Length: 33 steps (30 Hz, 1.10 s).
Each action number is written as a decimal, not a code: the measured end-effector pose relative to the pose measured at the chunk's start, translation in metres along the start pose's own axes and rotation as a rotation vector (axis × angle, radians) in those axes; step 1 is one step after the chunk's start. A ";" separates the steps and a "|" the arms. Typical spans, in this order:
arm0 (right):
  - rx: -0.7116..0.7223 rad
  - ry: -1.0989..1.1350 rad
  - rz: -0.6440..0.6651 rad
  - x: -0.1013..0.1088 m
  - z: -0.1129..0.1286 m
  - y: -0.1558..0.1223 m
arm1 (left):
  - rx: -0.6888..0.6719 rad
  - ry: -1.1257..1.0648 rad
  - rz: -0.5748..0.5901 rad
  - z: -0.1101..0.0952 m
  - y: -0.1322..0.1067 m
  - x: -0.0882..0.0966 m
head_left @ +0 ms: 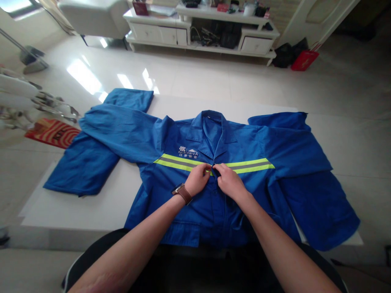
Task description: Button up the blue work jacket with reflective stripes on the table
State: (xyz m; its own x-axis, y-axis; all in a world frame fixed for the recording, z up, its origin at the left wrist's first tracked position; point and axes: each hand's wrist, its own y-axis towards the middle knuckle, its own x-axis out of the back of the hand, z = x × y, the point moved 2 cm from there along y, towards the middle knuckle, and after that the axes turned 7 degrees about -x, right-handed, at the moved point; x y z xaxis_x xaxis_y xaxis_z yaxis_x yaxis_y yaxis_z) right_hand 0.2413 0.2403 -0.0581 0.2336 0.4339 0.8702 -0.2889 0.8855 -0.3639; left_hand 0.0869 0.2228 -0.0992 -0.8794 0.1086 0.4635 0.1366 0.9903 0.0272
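A blue work jacket (171,142) lies face up on a white table (91,203), collar away from me, sleeves spread to both sides. A yellow and grey reflective stripe (174,162) crosses its chest under a white logo. My left hand (198,179), with a brown-strapped watch on the wrist, pinches the left edge of the front placket at the stripe. My right hand (228,181) pinches the right edge directly opposite. The fingertips of both hands meet at the jacket's centre line, closed on the fabric.
The jacket's left sleeve (85,162) hangs over the table's left edge and its right sleeve (317,203) over the right. A white TV cabinet (201,32) stands across the glossy floor. A red bag (304,60) sits near a door, and a red patterned bag (55,132) lies left.
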 end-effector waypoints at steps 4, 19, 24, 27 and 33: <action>0.008 -0.055 0.003 0.001 0.003 -0.002 | 0.172 -0.239 -0.079 0.005 0.004 -0.010; 0.022 -0.126 0.006 0.007 0.007 -0.007 | 0.307 -0.282 -0.111 0.002 0.011 -0.013; 0.010 -0.165 0.004 0.011 0.007 -0.006 | 0.342 -0.205 -0.076 -0.005 0.013 -0.008; 0.004 -0.154 0.015 0.011 0.006 -0.005 | 0.356 -0.151 -0.047 -0.008 0.014 -0.006; 0.003 -0.163 0.027 0.009 0.006 -0.005 | 0.368 -0.110 -0.027 -0.006 0.014 -0.006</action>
State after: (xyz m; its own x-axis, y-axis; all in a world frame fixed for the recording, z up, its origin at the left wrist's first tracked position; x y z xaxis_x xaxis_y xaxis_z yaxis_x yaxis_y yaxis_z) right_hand 0.2399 0.2387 -0.0462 0.0721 0.4243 0.9027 -0.2961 0.8733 -0.3868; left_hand 0.0965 0.2351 -0.0966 -0.9269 0.0705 0.3685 -0.0430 0.9558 -0.2908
